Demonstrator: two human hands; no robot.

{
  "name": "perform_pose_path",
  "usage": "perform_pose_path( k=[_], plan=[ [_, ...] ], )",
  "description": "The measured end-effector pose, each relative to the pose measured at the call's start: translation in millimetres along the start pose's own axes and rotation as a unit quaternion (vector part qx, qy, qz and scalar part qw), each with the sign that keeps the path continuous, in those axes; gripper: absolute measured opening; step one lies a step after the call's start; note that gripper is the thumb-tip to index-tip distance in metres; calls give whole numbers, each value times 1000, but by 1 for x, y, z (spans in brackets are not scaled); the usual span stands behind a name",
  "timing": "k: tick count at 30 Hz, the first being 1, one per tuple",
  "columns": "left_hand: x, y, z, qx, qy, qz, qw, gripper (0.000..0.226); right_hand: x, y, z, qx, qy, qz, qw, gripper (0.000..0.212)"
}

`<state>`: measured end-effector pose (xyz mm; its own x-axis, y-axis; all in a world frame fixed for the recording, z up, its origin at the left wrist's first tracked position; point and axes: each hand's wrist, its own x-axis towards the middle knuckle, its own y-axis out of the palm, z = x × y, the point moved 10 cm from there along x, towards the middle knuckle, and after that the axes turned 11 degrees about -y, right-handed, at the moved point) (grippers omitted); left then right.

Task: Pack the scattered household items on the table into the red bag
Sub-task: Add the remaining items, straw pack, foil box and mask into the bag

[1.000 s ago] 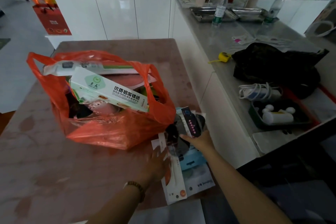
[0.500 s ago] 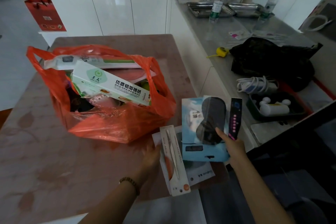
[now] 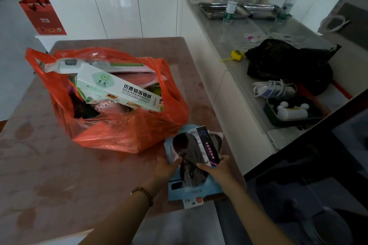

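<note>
Fingers (image 3: 175, 162) of our left hand (image 3: 166, 169) curl onto the left edge of the stack (image 3: 191, 157) of flat packs, and our right hand (image 3: 218, 170) pinches its right side with the thumb on top, so both hands grip the same bundle at the table's (image 3: 59, 175) near right corner. The bag (image 3: 123, 133) sits just up-left of it, nearly touching, mouth open upward and already crowded by the foil box (image 3: 119, 89). The stack's long axis runs away from us; left hand is nearer the bag, so we'd likely tip it in end-first.
</note>
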<state>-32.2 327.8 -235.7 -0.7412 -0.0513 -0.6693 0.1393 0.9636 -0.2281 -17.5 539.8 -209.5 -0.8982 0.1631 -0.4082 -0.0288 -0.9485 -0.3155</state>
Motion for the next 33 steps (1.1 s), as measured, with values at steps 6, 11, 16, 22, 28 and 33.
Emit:
perform_pose_path(
  k=[6, 11, 16, 22, 28, 33],
  plan=[
    [-39, 30, -16, -79, 42, 109, 990, 48, -10, 4, -17, 113, 55, 86, 988, 55],
    [-65, 75, -56, -138, 30, 214, 967, 41, -36, -31, 3, 262, 50, 88, 960, 39],
    [-102, 79, -149, -130, 111, 239, 956, 54, -51, -88, 97, 280, -99, 33, 954, 61],
    [-167, 6, -243, -193, 202, 221, 934, 31, -85, -88, 233, 264, -253, 42, 930, 47],
    [-186, -100, -257, -216, 215, 149, 941, 29, -100, -17, 313, 228, -304, 85, 921, 53],
    [-187, -189, -247, -241, 220, 89, 941, 34, -99, 50, 344, 182, -299, 124, 928, 77]
  ],
)
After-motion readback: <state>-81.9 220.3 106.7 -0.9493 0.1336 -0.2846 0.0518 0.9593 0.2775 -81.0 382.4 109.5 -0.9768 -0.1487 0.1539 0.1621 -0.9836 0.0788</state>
